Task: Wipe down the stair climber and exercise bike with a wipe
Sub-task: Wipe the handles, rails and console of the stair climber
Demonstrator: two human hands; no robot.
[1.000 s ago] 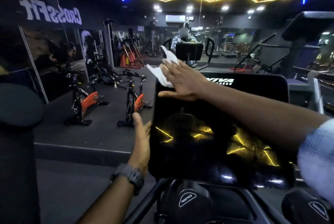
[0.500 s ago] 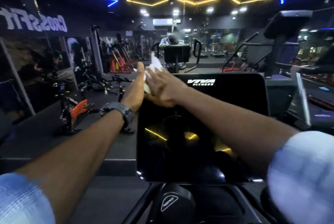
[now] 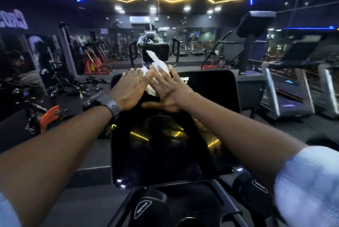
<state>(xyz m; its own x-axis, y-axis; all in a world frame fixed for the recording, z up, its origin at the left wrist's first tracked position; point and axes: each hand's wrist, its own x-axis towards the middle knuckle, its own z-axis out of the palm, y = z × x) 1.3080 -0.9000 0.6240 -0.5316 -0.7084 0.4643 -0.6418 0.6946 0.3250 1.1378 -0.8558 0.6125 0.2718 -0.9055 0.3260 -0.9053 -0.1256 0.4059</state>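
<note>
The stair climber's glossy black console screen (image 3: pixel 174 149) fills the middle of the view, reflecting yellow ceiling lights. A white wipe (image 3: pixel 158 65) sticks up at the screen's top edge. My right hand (image 3: pixel 169 92) lies flat with fingers spread, pressing the wipe against the upper part of the screen. My left hand (image 3: pixel 129 92), with a black watch on the wrist, rests flat beside it on the top left corner, its fingertips touching the wipe. Most of the wipe is hidden under both hands.
Exercise bikes with orange parts (image 3: pixel 48 118) stand on the floor at the left. Treadmills (image 3: pixel 286 98) line the right side. A mirror wall ahead reflects a person (image 3: pixel 150 38) and the machine. Black handlebar pads (image 3: pixel 145 206) lie below the screen.
My left hand rose from the screen's left edge up to its top corner and now meets the right hand at the wipe. The right hand stayed on the wipe, shifting slightly right.
</note>
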